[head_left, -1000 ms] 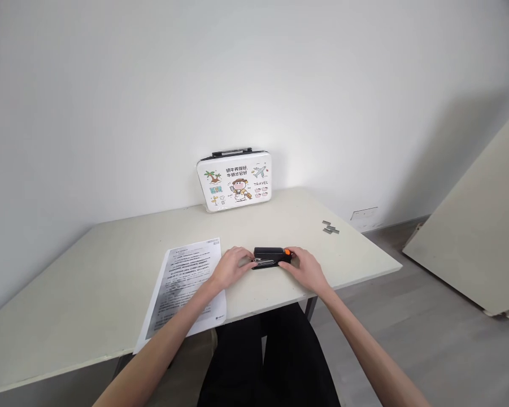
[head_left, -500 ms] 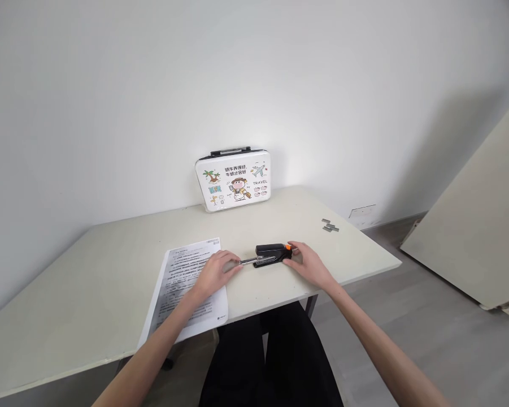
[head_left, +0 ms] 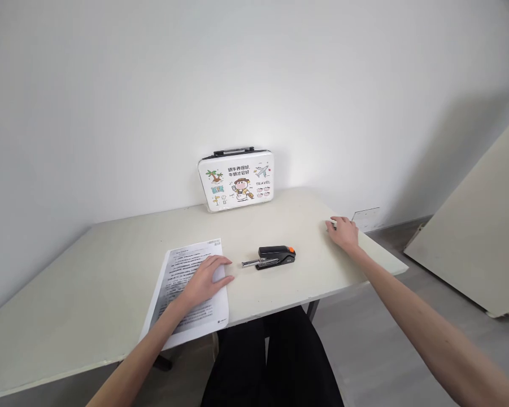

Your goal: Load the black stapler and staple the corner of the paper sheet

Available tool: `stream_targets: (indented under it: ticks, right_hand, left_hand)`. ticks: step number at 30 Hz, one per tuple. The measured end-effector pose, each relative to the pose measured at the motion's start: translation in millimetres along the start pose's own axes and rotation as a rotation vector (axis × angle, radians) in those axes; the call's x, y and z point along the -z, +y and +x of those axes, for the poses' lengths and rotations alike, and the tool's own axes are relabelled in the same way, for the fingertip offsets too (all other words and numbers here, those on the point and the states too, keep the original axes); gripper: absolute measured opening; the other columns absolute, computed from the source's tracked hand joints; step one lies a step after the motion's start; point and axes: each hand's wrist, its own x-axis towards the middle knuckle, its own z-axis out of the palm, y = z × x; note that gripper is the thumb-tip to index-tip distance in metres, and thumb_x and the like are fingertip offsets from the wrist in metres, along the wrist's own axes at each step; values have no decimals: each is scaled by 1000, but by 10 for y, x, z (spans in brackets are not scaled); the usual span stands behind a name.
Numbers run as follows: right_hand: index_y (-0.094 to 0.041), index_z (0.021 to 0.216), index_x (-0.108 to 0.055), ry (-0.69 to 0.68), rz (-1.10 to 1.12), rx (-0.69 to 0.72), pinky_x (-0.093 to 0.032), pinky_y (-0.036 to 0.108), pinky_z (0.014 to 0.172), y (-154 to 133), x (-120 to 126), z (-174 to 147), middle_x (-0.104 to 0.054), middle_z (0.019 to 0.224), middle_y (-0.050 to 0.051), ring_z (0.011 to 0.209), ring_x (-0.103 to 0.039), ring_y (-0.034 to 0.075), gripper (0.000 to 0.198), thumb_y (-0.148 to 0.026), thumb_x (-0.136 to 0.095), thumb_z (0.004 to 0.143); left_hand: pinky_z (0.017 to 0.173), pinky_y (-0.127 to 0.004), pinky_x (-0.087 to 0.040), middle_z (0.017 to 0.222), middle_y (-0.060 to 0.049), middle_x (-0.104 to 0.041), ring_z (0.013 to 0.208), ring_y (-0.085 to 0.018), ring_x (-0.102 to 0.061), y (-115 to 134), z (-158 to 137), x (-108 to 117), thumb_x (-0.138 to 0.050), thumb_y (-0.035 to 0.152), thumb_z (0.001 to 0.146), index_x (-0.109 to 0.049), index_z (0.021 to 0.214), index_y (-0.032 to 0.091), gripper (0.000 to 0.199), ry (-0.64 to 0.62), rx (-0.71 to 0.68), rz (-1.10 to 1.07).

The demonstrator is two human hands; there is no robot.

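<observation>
The black stapler (head_left: 277,256) with an orange button lies on the table, its metal staple tray pulled out to the left. My left hand (head_left: 205,281) rests over the printed sheet (head_left: 175,288), fingers apart and holding nothing, its fingertips just short of the tray's end. Over at the table's right side, my right hand (head_left: 344,232) is down on the tabletop with thumb and fingers closing around a small dark bit of the staple strips (head_left: 334,226). The hand covers the rest of the strips.
A white travel-print case (head_left: 237,182) with a black handle stands upright against the wall at the back of the white table (head_left: 122,249). A pale panel (head_left: 470,226) leans on the right, beyond the table's edge. My legs are below the front edge.
Both hands have let go of the stapler, which stays on the table with its tray out. My left hand drew back left; my right hand moved right to the staple strips.
</observation>
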Motion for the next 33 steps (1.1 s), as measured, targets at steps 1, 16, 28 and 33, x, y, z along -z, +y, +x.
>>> stream_targets:
  ticks: [1, 16, 28, 33]
  right_hand:
    - [-15, 132, -67, -11, -16, -23, -36, 56, 109, -18, -25, 61, -61, 138, 23, 131, -49, 41, 46, -39, -50, 97]
    - [-19, 121, -68, -250, 332, 124, -56, 36, 90, -937, 360, -124, -74, 121, 12, 96, -73, 21, 29, -30, -55, 99]
    - [-22, 110, -66, -948, 942, 466, -58, 40, 91, -1984, 1072, -1526, -74, 101, 4, 91, -73, 19, 26, -45, -64, 98]
    - [-23, 112, -60, -967, 942, 468, -58, 42, 91, -1993, 1026, -1584, -75, 95, 3, 87, -74, 19, 23, -41, -64, 98]
  left_hand:
    - [110, -48, -47, 130, -6, -67, 126, -29, -60, -20, -23, 2, -58, 52, 100, -62, 125, 29, 34, -2, -2, 1]
    - [105, -44, -51, 123, -5, -70, 119, -26, -64, 129, -72, 242, -54, 45, 104, -64, 122, 28, 26, 73, -41, 51]
    - [96, -41, -49, 115, -5, -74, 106, -23, -68, 1057, 239, 354, -68, 37, 100, -65, 121, 26, 24, 259, -286, 91]
    - [89, -38, -49, 107, -3, -76, 97, -21, -70, 1050, 230, 287, -68, 37, 101, -71, 110, 27, 14, 267, -303, 95]
